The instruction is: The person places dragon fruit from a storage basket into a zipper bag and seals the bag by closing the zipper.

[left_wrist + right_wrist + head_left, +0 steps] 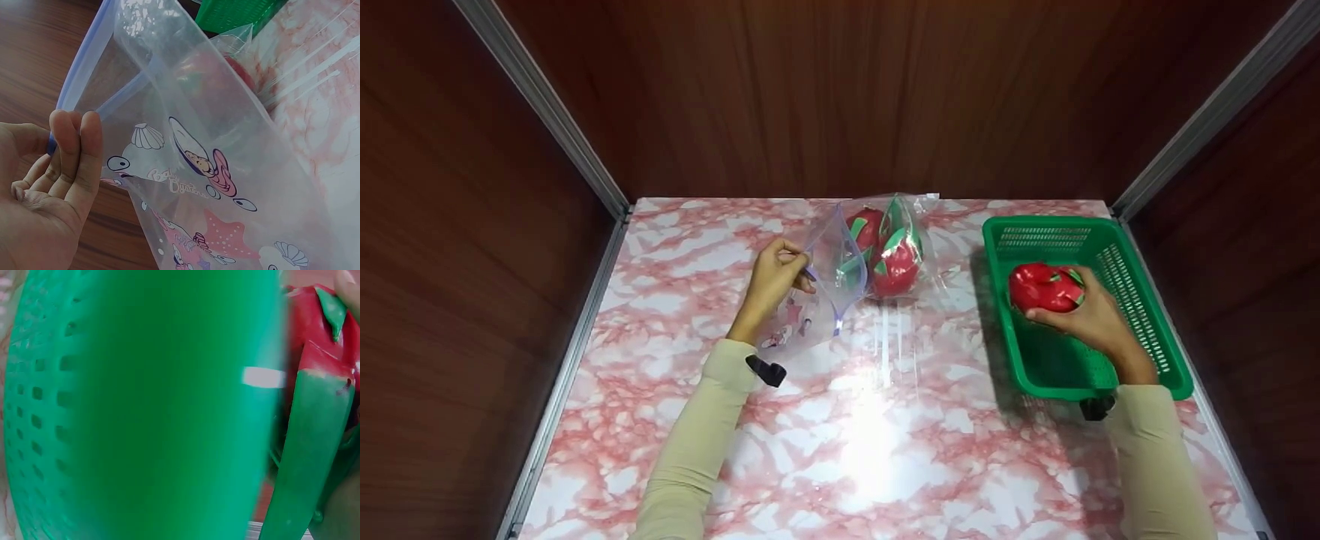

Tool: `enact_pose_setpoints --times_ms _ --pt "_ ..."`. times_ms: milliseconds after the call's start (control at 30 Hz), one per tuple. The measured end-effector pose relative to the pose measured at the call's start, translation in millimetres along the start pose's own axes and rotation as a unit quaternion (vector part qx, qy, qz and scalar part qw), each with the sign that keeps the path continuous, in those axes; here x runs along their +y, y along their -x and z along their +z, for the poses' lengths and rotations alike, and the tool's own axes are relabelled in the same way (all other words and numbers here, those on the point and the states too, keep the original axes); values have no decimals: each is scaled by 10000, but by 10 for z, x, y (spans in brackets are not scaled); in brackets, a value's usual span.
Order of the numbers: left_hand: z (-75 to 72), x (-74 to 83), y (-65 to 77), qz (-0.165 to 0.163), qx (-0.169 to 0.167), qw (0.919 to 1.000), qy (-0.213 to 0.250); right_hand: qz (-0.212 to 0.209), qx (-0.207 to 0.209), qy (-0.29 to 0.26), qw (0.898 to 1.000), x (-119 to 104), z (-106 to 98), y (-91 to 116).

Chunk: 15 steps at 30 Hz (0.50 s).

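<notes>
My left hand (776,277) pinches the purple zip edge of a clear zip bag (802,326) and holds its mouth apart. Shells and a pink starfish (222,233) are printed on the bag, as the left wrist view shows. Inside it lie red-and-green dragon fruits (896,270), seen through the plastic. Over at the right, my right hand (1091,319) grips another dragon fruit (1041,287), glossy red with green leaf tips, within the outline of the green basket (1002,307). Whether that fruit touches the basket floor I cannot tell. The basket wall fills most of the right wrist view.
A pink-and-white marbled table (810,450) carries the bag and the basket. Dark wood panels (840,97) stand at the back and on both sides, with metal strips (555,120) along their corners. Bright glare lies on the table's middle.
</notes>
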<state>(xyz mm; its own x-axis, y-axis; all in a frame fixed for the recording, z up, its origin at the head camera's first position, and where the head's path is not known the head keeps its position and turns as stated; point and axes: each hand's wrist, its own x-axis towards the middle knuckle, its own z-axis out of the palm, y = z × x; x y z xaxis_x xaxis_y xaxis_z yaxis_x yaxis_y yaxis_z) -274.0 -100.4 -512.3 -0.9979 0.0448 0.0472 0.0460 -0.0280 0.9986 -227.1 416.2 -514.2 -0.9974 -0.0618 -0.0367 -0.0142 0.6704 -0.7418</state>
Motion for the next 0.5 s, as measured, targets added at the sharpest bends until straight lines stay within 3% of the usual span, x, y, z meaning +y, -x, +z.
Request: enact_pose_setpoints --times_ms 500 --pt "26 12 -9 14 16 10000 23 -176 202 386 9989 -99 -2 -44"
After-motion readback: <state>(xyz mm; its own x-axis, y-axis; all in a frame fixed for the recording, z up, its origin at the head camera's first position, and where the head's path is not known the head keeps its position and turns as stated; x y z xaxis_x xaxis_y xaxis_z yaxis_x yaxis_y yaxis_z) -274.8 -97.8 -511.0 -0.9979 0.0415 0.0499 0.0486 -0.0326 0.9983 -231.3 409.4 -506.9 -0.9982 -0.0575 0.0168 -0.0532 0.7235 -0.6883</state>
